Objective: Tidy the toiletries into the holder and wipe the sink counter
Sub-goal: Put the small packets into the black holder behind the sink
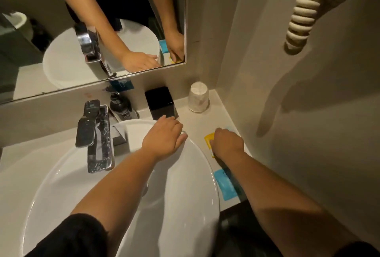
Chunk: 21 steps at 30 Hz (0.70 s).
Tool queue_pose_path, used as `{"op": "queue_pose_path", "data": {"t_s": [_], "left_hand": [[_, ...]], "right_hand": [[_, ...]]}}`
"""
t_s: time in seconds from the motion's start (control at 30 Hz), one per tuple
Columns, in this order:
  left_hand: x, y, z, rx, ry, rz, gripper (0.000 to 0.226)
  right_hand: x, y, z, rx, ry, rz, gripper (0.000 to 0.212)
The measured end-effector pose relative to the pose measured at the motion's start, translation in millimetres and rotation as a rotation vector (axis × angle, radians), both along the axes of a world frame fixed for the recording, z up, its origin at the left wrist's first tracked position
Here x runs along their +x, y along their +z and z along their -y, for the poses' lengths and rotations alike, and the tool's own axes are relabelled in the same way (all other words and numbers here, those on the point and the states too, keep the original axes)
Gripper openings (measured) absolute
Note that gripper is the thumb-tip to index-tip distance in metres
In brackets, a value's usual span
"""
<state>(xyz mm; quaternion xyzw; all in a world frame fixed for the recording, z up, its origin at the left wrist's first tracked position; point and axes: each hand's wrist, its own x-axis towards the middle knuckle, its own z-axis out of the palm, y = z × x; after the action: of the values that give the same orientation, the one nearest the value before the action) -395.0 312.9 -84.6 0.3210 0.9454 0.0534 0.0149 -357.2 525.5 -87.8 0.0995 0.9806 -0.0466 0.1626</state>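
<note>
My right hand (227, 143) lies on the counter to the right of the white basin (197, 174), fingers curled down over a yellow sachet (209, 140); whether it grips the sachet is unclear. A pale blue edge shows just beyond the knuckles. A blue sachet (223, 183) lies flat nearer me, partly under my right forearm. My left hand (164, 137) rests palm down on the basin's far rim, fingers together, holding nothing. A black square holder (159, 101) stands at the back of the counter, just beyond my left hand.
A wrapped white cup (199, 97) stands upside down in the back right corner. A chrome tap (95, 135) rises left of the basin, with a dark soap pump (120, 102) behind it. A mirror (61, 30) covers the back wall. A coiled cream cord (304, 15) hangs on the right wall.
</note>
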Motion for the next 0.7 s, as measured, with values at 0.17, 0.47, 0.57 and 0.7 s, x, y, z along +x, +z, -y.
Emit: {"op": "queue_pose_path", "data": {"t_s": [0.17,0.47,0.57,0.7], "left_hand": [[0,-3,3,0.022,-0.01,0.002,0.052],[-1,-4,5,0.022,-0.02,-0.034,0.055],[1,-2,4,0.023,-0.015,-0.038,0.056],[4,0,3,0.045,-0.007,-0.053,0.055]], "right_hand": [[-3,-9,7,-0.177,-0.167,0.009,0.018],[72,47,-25,-0.668,-0.397,0.043,0.019],[107,27,-14,-0.521,-0.323,0.13,0.022],[117,8,-4,-0.305,-0.237,0.062,0.018]]}}
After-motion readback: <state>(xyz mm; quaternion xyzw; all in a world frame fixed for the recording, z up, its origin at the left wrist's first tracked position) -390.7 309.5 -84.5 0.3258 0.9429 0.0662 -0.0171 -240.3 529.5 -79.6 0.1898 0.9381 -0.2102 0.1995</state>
